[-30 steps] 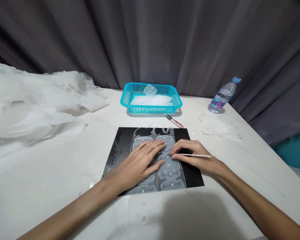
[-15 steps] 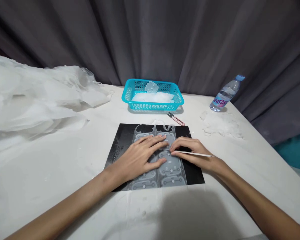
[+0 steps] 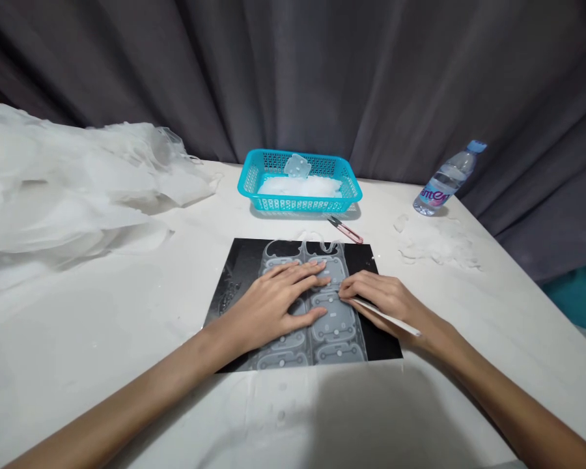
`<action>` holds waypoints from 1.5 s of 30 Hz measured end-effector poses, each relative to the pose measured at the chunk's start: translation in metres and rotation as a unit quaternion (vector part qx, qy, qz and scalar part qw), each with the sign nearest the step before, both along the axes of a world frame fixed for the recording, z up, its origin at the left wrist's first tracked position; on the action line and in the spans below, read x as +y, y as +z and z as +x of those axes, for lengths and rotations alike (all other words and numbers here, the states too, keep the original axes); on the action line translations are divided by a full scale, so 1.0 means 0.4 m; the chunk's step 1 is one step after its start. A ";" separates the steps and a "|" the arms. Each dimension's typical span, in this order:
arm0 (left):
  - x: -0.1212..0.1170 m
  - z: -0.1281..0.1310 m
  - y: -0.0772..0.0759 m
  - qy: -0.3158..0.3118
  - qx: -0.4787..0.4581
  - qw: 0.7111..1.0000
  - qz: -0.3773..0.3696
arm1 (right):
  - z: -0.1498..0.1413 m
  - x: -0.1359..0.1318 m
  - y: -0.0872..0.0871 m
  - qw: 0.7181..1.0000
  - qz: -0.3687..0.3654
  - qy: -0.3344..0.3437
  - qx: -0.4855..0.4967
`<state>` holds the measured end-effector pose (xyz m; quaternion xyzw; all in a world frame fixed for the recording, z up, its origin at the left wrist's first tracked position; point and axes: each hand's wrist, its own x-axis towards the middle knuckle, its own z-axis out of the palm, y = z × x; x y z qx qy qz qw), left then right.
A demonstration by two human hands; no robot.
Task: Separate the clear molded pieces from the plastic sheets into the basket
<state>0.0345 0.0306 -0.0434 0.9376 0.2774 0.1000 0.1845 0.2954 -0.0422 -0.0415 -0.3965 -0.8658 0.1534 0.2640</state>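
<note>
A translucent sheet of moulded silicone-like pieces (image 3: 333, 319) lies on a black mat (image 3: 383, 345). My left hand (image 3: 278, 296) rests flat on the sheet with its fingers spread, covering part of its left and upper pieces. At the sheet's right edge, my right hand (image 3: 381, 296) pinches a slim white pen-like tool (image 3: 390, 317). The tool's tip is hidden by the fingertips, near the gap between two pieces. Curled trimmed strips (image 3: 329, 246) stick out from the sheet's far end.
Behind the mat stands a blue basket (image 3: 303, 206) holding translucent pieces. Pink-handled thread snips (image 3: 346, 230) lie before it. To the right are a water bottle (image 3: 446, 182) and thin scraps (image 3: 439, 244). A big heap of translucent sheets (image 3: 68, 189) fills the left side.
My right hand has shifted slightly right, along the gap toward the sheet's edge, and the tool's back end has tilted down toward me. The left hand stays in place.
</note>
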 end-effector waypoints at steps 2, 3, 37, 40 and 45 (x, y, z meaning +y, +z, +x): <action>0.000 0.000 0.001 0.002 -0.008 1.000 -0.007 | 0.001 0.005 -0.012 0.999 0.034 0.005 -0.015; 0.000 0.000 0.000 0.003 -0.011 1.000 -0.010 | 0.001 0.009 -0.019 0.999 0.047 0.009 -0.023; -0.015 -0.005 0.018 0.126 -0.280 0.912 -0.271 | -0.047 -0.013 0.079 0.950 -0.049 -0.208 0.230; -0.016 -0.002 0.028 0.155 -0.302 0.890 -0.304 | -0.051 -0.009 0.034 0.955 -0.009 -0.212 0.207; -0.019 0.004 0.032 0.166 -0.333 0.867 -0.332 | -0.082 -0.003 -0.018 0.982 0.028 -0.131 0.132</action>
